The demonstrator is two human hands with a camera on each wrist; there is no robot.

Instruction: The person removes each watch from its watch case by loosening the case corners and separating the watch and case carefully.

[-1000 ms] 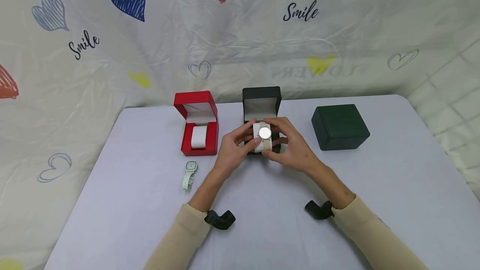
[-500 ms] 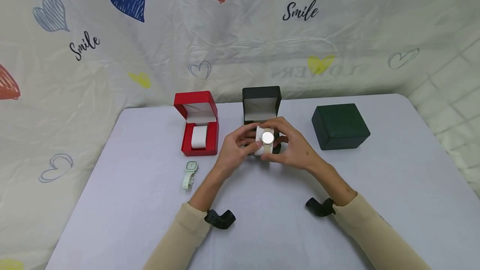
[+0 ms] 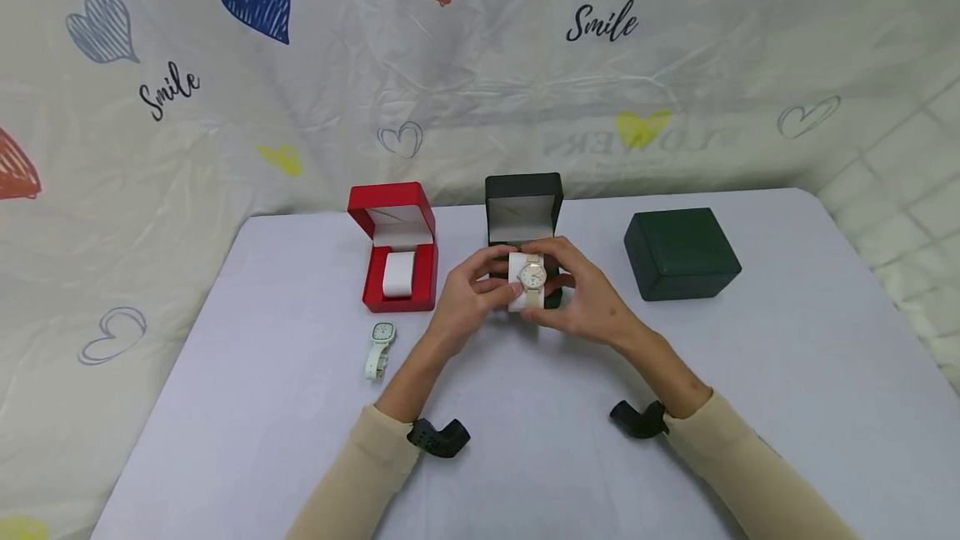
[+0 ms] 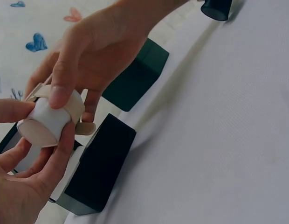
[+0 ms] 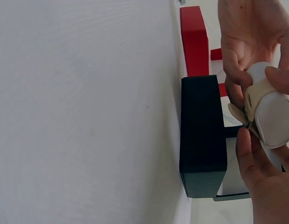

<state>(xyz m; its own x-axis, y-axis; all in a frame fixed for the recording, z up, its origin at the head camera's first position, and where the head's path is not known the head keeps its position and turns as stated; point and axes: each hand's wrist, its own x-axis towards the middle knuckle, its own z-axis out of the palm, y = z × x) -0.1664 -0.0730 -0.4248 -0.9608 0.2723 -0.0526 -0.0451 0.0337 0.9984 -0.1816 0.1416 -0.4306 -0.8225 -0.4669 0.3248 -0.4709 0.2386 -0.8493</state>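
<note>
The watch (image 3: 532, 276) sits between the fingers of both hands, its beige strap (image 4: 75, 108) round a white cushion (image 4: 45, 114), with the dial turned up. The left hand (image 3: 467, 300) pinches the cushion from one side, thumb in front and fingers behind. The right hand (image 3: 583, 290) grips the watch from the other, with its thumb at the near edge and its index finger at the far one. A strap end (image 5: 236, 113) juts out close to the right fingertips; whether it is fastened I can't tell.

Compared with a half second ago, the dial has lost its white glare and its markings show, so the watch has tilted slightly; both grips look much the same. To my eye, that means the strap is being adjusted on the cushion, which is not yet seated.

Just behind the fingers stands the open black box (image 3: 523, 190). Left of them are the open red box (image 3: 397, 304) and, nearer the person, a pale watch (image 3: 378, 350) on the bench (image 3: 540, 440). Well to their right is the closed green box (image 3: 682, 252).
</note>
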